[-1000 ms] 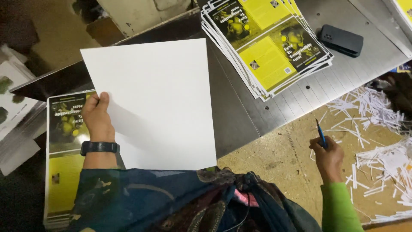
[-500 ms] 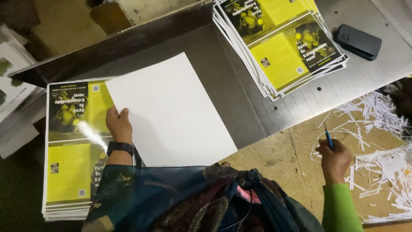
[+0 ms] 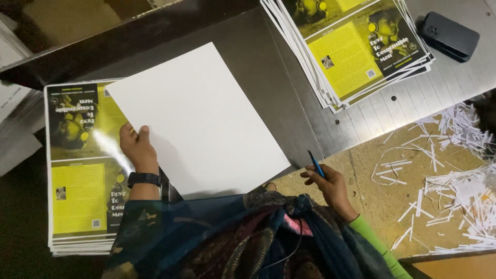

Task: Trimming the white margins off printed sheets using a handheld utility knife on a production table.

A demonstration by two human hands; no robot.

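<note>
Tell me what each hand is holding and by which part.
Left hand grips the blank white sheet by its left edge; right hand holds a blue pen by its lower end.

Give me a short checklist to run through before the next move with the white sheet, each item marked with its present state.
1. Left hand grips the white sheet at its left edge: ok.
2. Sheet is flat, with no fold or crease showing: ok.
3. Sheet lies square on the metal table: not ok, it is turned at an angle and overlaps the left stack of yellow prints.
4. Right hand is free to help: not ok, it holds a blue pen.
5. Right stack of prints and the black phone are clear of the sheet: ok.
6. Printed side of the sheet: cannot tell, only a blank face shows.
</note>
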